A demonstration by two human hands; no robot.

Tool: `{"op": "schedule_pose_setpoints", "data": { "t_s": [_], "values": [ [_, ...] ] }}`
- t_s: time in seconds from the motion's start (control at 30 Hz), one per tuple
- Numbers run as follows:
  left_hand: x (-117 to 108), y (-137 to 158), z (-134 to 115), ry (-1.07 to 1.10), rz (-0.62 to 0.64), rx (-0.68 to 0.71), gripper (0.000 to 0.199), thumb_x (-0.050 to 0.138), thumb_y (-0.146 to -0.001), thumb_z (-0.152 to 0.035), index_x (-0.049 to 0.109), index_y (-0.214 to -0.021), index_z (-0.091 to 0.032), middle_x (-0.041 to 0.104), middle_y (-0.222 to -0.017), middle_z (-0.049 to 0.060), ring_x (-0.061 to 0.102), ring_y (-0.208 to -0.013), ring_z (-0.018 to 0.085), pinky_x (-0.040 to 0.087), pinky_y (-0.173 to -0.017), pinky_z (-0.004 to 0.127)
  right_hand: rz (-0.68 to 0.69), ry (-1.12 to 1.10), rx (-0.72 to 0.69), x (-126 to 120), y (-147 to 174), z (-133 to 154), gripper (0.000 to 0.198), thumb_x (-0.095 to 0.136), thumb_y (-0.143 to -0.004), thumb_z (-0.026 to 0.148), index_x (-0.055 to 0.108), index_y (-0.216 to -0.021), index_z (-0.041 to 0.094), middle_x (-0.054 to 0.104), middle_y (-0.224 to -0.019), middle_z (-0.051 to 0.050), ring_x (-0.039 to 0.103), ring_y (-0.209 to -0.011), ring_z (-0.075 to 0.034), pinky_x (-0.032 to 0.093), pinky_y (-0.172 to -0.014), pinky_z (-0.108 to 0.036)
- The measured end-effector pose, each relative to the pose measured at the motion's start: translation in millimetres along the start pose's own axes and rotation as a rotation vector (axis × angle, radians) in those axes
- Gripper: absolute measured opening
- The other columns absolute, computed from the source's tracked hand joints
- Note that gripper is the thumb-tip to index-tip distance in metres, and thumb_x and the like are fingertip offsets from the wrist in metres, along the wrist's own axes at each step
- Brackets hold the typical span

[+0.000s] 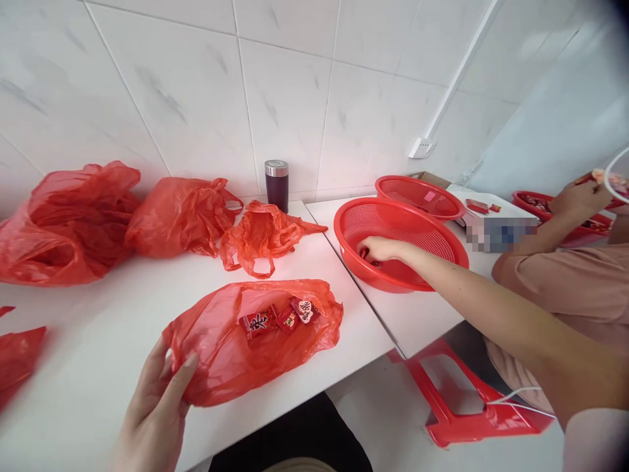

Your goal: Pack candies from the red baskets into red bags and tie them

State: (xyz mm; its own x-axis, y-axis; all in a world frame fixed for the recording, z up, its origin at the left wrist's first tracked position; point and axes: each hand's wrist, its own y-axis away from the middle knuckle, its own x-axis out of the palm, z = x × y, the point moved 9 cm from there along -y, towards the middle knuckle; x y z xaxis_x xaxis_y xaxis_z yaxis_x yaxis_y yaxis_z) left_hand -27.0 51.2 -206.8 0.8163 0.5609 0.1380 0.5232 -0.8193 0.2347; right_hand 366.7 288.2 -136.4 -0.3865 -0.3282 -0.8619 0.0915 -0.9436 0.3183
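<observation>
My left hand [160,400] pinches the near left edge of a red plastic bag [216,354] that lies on the white table with its mouth open. Several small red wrapped snack packets [260,321] show inside the bag. To the right, my right hand [378,250] is down in a large red perforated basket [442,252]. Its fingers are closed around small red packets [363,253], partly hidden by the hand and the rim.
Crumpled red bags [177,216] line the wall, beside a dark tumbler [276,187]. Another red basket [417,196] stands behind mine, near a white scale [501,226] with packets on it. A co-worker [560,282] sits at right. A red stool [462,400] stands below the table.
</observation>
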Motion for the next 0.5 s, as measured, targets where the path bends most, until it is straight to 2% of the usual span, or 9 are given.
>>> {"op": "schedule_pose_setpoints", "data": {
  "t_s": [0.07, 0.17, 0.23, 0.3, 0.33, 0.4, 0.43, 0.5],
  "values": [
    [0, 1, -1, 0.013, -0.001, -0.008, 0.060, 0.074, -0.075, -0.041, 0.055, -0.132, -0.037, 0.068, -0.114, -0.002, 0.066, -0.093, 0.015, 0.055, -0.069, 0.014, 0.048, -0.109, -0.083, -12, 7, 22, 0.014, 0.065, -0.072, 0.005, 0.058, -0.076, 0.016, 0.059, -0.067, 0.000, 0.056, -0.056, -0.010, 0.045, -0.056, -0.021],
    [8, 5, -4, 0.081, 0.013, -0.032, 0.059, 0.074, -0.076, -0.036, 0.055, -0.131, -0.039, 0.068, -0.118, -0.004, 0.065, -0.094, 0.012, 0.054, -0.072, 0.010, 0.127, -0.410, -0.347, -18, 40, 82, 0.012, 0.066, -0.076, 0.013, 0.056, -0.081, 0.017, 0.063, -0.077, -0.002, 0.058, -0.060, -0.010, 0.049, -0.057, -0.022],
    [18, 8, -8, 0.130, 0.035, -0.044, 0.062, 0.075, -0.075, -0.031, 0.053, -0.133, -0.040, 0.067, -0.120, -0.004, 0.064, -0.099, 0.012, 0.054, -0.074, 0.010, 0.278, -0.525, -0.494, 7, 69, 125, 0.012, 0.066, -0.077, 0.016, 0.056, -0.084, 0.018, 0.065, -0.079, -0.001, 0.059, -0.059, -0.010, 0.050, -0.055, -0.022],
    [28, 12, -13, 0.161, 0.065, -0.044, 0.066, 0.074, -0.075, -0.028, 0.051, -0.135, -0.040, 0.066, -0.124, -0.004, 0.063, -0.104, 0.014, 0.055, -0.073, 0.011, 0.459, -0.468, -0.589, 55, 94, 159, 0.016, 0.064, -0.080, 0.018, 0.060, -0.095, 0.020, 0.066, -0.084, -0.001, 0.062, -0.062, -0.011, 0.052, -0.056, -0.024],
    [33, 14, -15, 0.173, 0.085, -0.045, 0.067, 0.074, -0.075, -0.027, 0.050, -0.136, -0.041, 0.064, -0.127, -0.003, 0.063, -0.107, 0.015, 0.056, -0.072, 0.012, 0.477, -0.420, -0.632, 77, 102, 172, 0.027, 0.064, -0.080, 0.019, 0.059, -0.106, 0.023, 0.067, -0.091, -0.001, 0.063, -0.066, -0.013, 0.053, -0.057, -0.024],
    [38, 17, -20, 0.201, 0.115, -0.044, 0.068, 0.074, -0.074, -0.026, 0.049, -0.137, -0.040, 0.062, -0.130, -0.002, 0.063, -0.107, 0.017, 0.057, -0.070, 0.014, 0.339, -0.253, -0.677, 105, 102, 187, 0.055, 0.064, -0.079, 0.017, 0.050, -0.131, 0.029, 0.064, -0.112, -0.005, 0.066, -0.081, -0.017, 0.055, -0.066, -0.028],
    [38, 18, -21, 0.212, 0.123, -0.047, 0.069, 0.074, -0.074, -0.026, 0.049, -0.137, -0.039, 0.062, -0.130, 0.000, 0.064, -0.105, 0.018, 0.058, -0.069, 0.015, 0.242, -0.173, -0.688, 111, 99, 192, 0.063, 0.062, -0.079, 0.014, 0.044, -0.138, 0.030, 0.060, -0.123, -0.007, 0.065, -0.091, -0.020, 0.055, -0.073, -0.031],
    [36, 20, -23, 0.220, 0.134, -0.058, 0.071, 0.075, -0.074, -0.025, 0.048, -0.138, -0.037, 0.063, -0.129, 0.002, 0.065, -0.104, 0.021, 0.060, -0.068, 0.018, 0.106, -0.092, -0.701, 108, 92, 196, 0.061, 0.056, -0.081, 0.008, 0.046, -0.139, 0.026, 0.053, -0.134, -0.010, 0.061, -0.104, -0.022, 0.052, -0.085, -0.034]
  ]
}}
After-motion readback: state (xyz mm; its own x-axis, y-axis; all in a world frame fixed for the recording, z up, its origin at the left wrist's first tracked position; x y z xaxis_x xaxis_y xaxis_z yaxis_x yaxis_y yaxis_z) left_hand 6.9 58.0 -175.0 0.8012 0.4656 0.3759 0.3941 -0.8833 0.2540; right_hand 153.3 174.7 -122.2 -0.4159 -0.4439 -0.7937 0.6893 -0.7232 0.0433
